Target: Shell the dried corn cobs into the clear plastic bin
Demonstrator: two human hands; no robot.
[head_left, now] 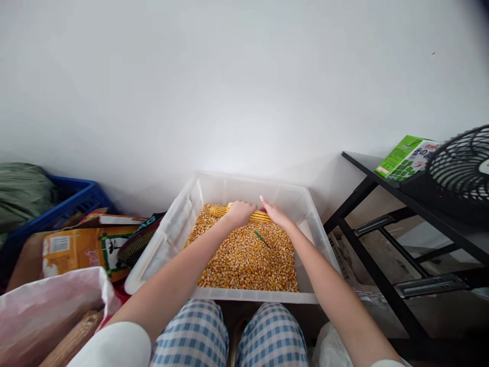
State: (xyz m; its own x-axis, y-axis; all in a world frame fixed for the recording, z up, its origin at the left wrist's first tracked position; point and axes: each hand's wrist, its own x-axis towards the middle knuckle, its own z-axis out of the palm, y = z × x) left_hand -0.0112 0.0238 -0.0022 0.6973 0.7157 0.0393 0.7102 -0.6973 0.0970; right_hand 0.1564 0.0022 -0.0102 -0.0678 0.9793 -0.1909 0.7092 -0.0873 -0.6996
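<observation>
Over a white translucent plastic bin, my left hand is closed around a yellow ear of corn. My right hand grips the ear's right end, one finger pointing up. More corn on the cob shows left of my left hand; whether it belongs to a second ear I cannot tell. Beneath both hands, loose corn kernels fill much of the bin. A thin tool with a green handle lies on the kernels, touched by neither hand.
At lower left stands a white sack with a corncob inside. Behind it are a yellow package, a racket-like bag and a blue crate. On the right, a black metal frame carries a green carton and a fan.
</observation>
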